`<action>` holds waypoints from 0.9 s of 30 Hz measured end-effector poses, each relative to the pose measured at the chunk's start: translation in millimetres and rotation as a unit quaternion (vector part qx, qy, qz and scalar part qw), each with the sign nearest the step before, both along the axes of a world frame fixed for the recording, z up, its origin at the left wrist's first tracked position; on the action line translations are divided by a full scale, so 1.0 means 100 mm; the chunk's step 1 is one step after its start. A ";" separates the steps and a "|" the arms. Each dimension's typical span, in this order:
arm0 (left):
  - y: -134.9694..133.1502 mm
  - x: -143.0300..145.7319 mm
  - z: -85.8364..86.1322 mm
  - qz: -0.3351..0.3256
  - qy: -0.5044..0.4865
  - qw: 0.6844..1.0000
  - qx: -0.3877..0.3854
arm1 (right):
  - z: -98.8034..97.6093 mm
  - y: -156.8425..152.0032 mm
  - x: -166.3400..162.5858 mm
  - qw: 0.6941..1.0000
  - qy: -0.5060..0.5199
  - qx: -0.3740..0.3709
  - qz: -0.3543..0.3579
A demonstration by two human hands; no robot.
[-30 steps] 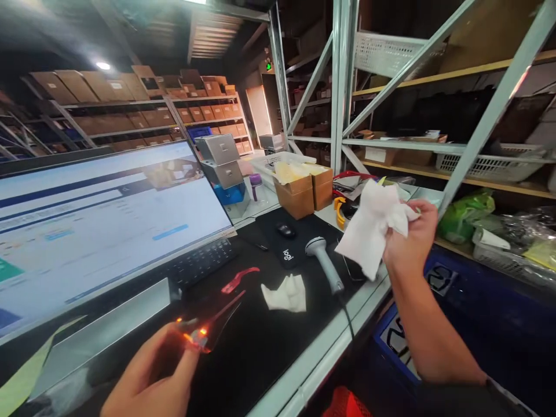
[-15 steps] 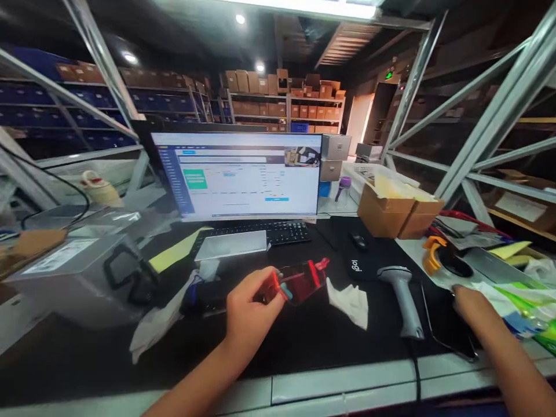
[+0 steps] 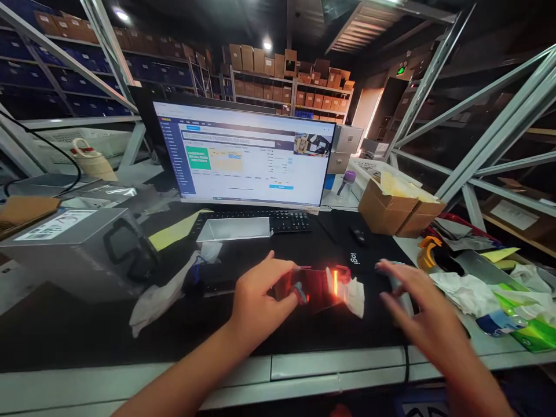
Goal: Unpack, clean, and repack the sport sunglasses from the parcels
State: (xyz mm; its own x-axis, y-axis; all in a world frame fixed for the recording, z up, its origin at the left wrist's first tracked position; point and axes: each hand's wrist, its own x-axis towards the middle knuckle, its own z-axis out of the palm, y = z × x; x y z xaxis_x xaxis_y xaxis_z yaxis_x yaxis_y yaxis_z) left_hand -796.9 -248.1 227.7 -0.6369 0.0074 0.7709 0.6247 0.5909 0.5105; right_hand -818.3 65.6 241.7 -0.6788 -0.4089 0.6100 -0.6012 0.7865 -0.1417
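Between its thumb and fingers, my left hand (image 3: pixel 264 292) grips the left end of a flat, see-through dark reddish piece (image 3: pixel 319 288). A bright red line of light glows across its right end, and a small grey-blue bit shows by my thumb. I cannot make out exactly what the piece is. My right hand (image 3: pixel 423 307), slightly blurred, is over the grey barcode scanner (image 3: pixel 406 301) with thumb and forefinger spread; it covers most of the scanner. A crumpled white tissue (image 3: pixel 356 296) lies just behind the piece's right end.
A monitor (image 3: pixel 247 156) stands at the back, with a keyboard (image 3: pixel 291 221) and a shallow white box (image 3: pixel 234 229) before it. A grey box (image 3: pixel 78 255) sits at left. To the right are a mouse (image 3: pixel 357 234), cardboard boxes (image 3: pixel 382 208), orange tape dispenser (image 3: pixel 429 252) and green packet (image 3: pixel 527 324).
My right hand has left the black flat device at the right and moved left to the scanner. The reddish piece has shifted slightly right, and its red glow is brighter.
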 end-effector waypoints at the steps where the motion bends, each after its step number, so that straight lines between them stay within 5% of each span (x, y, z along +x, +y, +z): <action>1: 0.02 0.02 0.02 -0.005 -0.007 1.000 -0.013 | -0.01 -0.24 0.09 0.999 -0.027 0.010 0.034; 5: 0.07 0.08 0.12 0.006 -0.048 0.997 -0.060 | -0.21 -0.72 0.16 0.995 -0.062 -0.042 0.066; 8: 0.06 0.11 0.18 0.013 -0.093 0.993 -0.068 | -0.31 -0.76 0.04 0.991 -0.068 -0.094 0.070; 15: -0.04 0.18 0.21 0.021 -0.169 0.981 -0.094 | -0.26 -0.84 -0.03 0.993 0.068 -0.083 0.053; 21: -0.38 0.20 -0.03 0.047 -0.279 0.956 -0.075 | -0.44 -0.93 -0.07 0.983 0.039 -0.178 -0.030; 27: -0.49 0.13 -0.24 -0.001 -0.282 0.959 -0.022 | -0.53 -1.01 -0.09 0.979 -0.003 -0.206 0.000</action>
State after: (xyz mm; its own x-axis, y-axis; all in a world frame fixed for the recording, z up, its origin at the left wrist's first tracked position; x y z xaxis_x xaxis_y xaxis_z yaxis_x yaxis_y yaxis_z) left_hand -783.8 -297.4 203.6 -0.9527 0.0333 0.3022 0.2572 0.6181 0.7429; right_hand -827.3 -35.8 189.0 -0.6829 -0.1296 0.7190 -0.5995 0.6617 -0.4502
